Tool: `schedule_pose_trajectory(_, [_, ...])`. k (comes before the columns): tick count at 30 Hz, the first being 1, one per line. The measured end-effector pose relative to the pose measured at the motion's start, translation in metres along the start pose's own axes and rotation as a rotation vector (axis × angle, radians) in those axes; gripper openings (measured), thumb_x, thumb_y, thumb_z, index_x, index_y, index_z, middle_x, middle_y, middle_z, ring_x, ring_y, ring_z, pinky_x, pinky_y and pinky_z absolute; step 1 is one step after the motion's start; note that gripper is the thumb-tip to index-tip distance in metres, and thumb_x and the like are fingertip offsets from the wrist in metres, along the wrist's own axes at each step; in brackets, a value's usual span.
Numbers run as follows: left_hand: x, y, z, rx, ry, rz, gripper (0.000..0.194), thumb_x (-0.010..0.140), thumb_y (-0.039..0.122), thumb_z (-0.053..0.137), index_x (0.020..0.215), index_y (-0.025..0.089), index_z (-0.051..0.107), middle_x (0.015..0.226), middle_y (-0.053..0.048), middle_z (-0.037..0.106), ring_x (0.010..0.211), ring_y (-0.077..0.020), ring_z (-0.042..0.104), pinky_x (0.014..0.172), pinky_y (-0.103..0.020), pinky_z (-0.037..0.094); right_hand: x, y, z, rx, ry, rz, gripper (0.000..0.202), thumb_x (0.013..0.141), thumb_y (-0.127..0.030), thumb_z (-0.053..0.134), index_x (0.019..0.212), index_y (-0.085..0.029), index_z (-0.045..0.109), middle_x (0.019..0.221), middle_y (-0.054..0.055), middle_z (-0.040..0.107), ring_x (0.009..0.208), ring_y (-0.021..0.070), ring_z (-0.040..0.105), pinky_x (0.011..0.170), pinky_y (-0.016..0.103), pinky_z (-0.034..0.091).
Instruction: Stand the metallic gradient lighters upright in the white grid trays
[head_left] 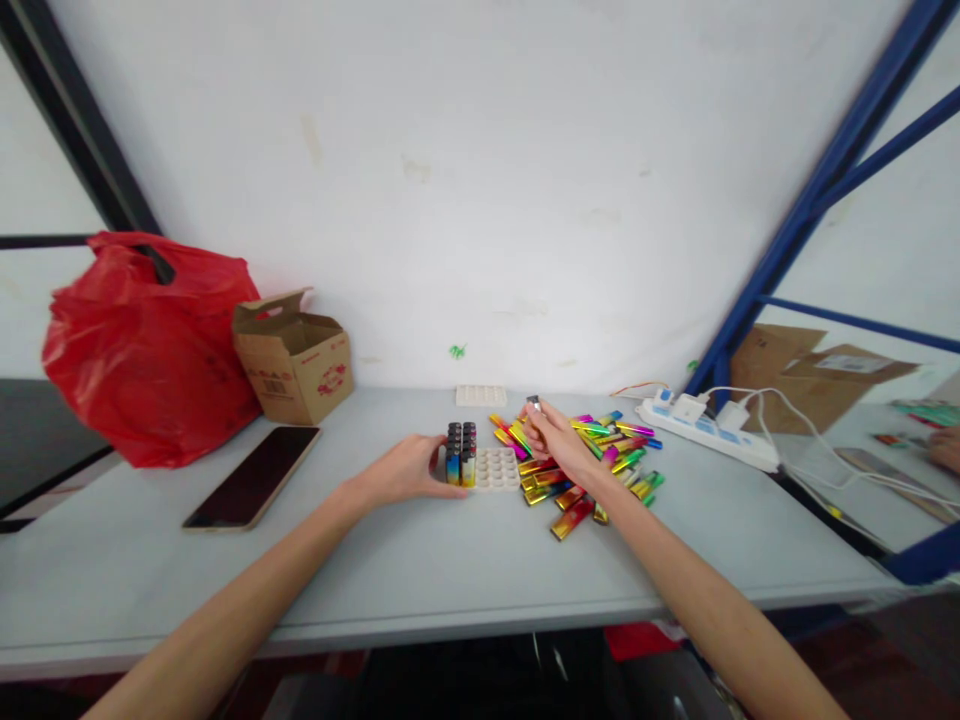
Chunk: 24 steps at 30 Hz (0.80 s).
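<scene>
Left hand (411, 468), thumb and fingers spread around the lighter-filled end of a white tray (498, 470); right hand (551, 437) pinching a lighter (533, 402) above the colourful pile (592, 460).

Head-worn camera — facing forward and down, arm's-length view over a tabletop (420, 560)

Black-topped lighters (460, 456) stand upright in the pale tray (499, 470), left side only, messy pile of shiny colorful pieces (574, 508) just right, plus one raised lighter (533, 402).
</scene>
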<state>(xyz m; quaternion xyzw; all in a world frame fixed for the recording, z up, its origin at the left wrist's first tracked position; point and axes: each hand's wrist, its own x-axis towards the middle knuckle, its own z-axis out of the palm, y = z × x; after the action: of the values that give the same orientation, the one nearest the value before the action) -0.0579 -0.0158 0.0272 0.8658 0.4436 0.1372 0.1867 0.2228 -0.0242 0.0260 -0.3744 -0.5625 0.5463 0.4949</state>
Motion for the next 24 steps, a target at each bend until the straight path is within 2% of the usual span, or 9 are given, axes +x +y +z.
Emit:
schedule_pose_trajectory(2, [0.000, 0.000, 0.000, -0.002, 0.011, 0.002, 0.067, 0.065, 0.079, 0.076, 0.094, 0.020, 0.062, 0.080, -0.002, 0.069, 0.068, -0.0210, 0.061, 0.058, -0.031, 0.038, 0.000, 0.001, 0.005, -0.024, -0.010, 0.000, 0.054, 0.085, -0.074, 0.070, 0.084, -0.023, 0.050, 0.066, -0.009, 0.038, 0.052, 0.0070, 0.028, 0.044, 0.018, 0.021])
schedule_pose_trajectory(5, [0.000, -0.001, 0.000, 0.005, 0.006, 0.004, 0.065, 0.066, 0.078, 0.076, 0.092, 0.020, 0.062, 0.079, -0.001, 0.069, 0.067, -0.0203, 0.061, 0.059, -0.030, 0.038, 0.001, 0.004, 0.011, -0.027, -0.034, 0.024, 0.063, 0.086, -0.082, 0.058, 0.073, -0.022, 0.046, 0.062, -0.008, 0.033, 0.050, 0.0073, 0.025, 0.044, 0.020, 0.017])
schedule_pose_trajectory(8, [0.000, -0.003, 0.000, 0.003, -0.014, 0.008, 0.066, 0.066, 0.079, 0.076, 0.093, 0.020, 0.061, 0.080, -0.001, 0.069, 0.067, -0.0199, 0.061, 0.058, -0.030, 0.039, 0.001, 0.008, 0.017, -0.069, 0.006, 0.065, 0.069, 0.087, -0.086, 0.049, 0.061, -0.023, 0.038, 0.054, -0.007, 0.026, 0.045, 0.0075, 0.018, 0.043, 0.024, 0.014])
schedule_pose_trajectory(13, [0.000, -0.005, -0.001, 0.003, -0.022, 0.025, 0.065, 0.067, 0.079, 0.076, 0.090, 0.021, 0.059, 0.078, -0.002, 0.068, 0.066, -0.0201, 0.060, 0.058, -0.030, 0.040, 0.000, 0.012, 0.023, -0.152, 0.150, 0.012, 0.060, 0.093, -0.069, 0.048, 0.055, -0.025, 0.032, 0.046, -0.006, 0.027, 0.042, 0.0093, 0.021, 0.042, 0.027, 0.017])
schedule_pose_trajectory(16, [0.000, -0.005, -0.001, -0.007, -0.013, 0.036, 0.062, 0.067, 0.076, 0.078, 0.088, 0.022, 0.058, 0.076, -0.002, 0.067, 0.065, -0.0200, 0.059, 0.057, -0.031, 0.039, 0.000, 0.012, 0.023, -0.164, 0.171, 0.021, 0.056, 0.094, -0.063, 0.047, 0.055, -0.025, 0.035, 0.046, -0.006, 0.028, 0.042, 0.0096, 0.021, 0.042, 0.027, 0.017])
schedule_pose_trajectory(20, [0.000, -0.006, -0.001, -0.017, -0.022, 0.037, 0.062, 0.066, 0.075, 0.080, 0.088, 0.022, 0.057, 0.076, -0.002, 0.067, 0.065, -0.0204, 0.060, 0.057, -0.031, 0.039, 0.001, 0.013, 0.021, -0.146, 0.098, -0.005, 0.059, 0.093, -0.071, 0.048, 0.059, -0.023, 0.042, 0.051, -0.006, 0.029, 0.045, 0.0094, 0.022, 0.043, 0.026, 0.019])
schedule_pose_trajectory(24, [-0.001, -0.005, -0.002, 0.015, -0.029, 0.039, 0.065, 0.065, 0.078, 0.078, 0.088, 0.021, 0.057, 0.077, -0.001, 0.067, 0.066, -0.0200, 0.060, 0.058, -0.030, 0.040, 0.002, 0.016, 0.022, -0.133, 0.016, -0.053, 0.057, 0.093, -0.076, 0.049, 0.085, -0.021, 0.061, 0.066, -0.004, 0.045, 0.053, 0.0108, 0.037, 0.047, 0.024, 0.031])
